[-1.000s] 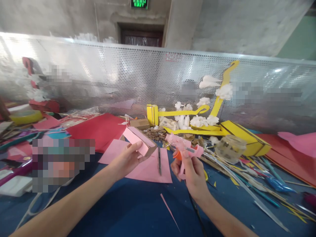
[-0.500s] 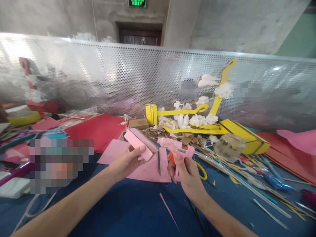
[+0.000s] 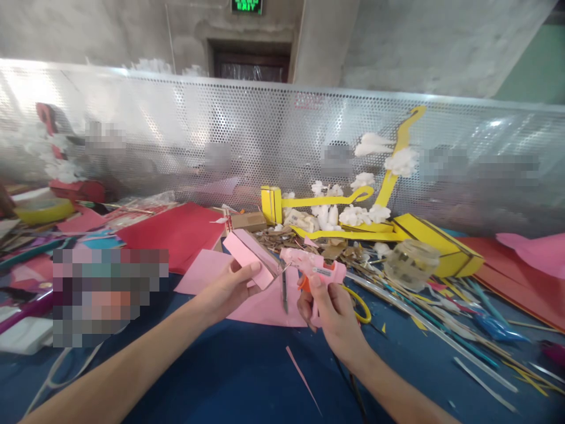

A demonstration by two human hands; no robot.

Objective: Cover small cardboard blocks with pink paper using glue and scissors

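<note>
The pink-faced cardboard box is aloft, slanting down rightward, and the pink, orange-triggered glue gun points left, nozzle right by the box's end!

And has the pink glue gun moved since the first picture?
Yes, the pink glue gun has moved left, judged against the grey knife on the pink sheet.

Smooth plastic glue gun (faintly glossy)

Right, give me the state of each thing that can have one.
Pink box: tilted, in left hand
Glue gun: in right hand, stick in rear
Knife: lying on pink paper
Tape roll: lying flat
Jar: open or shut, unclear
Exit sign: lit
</note>
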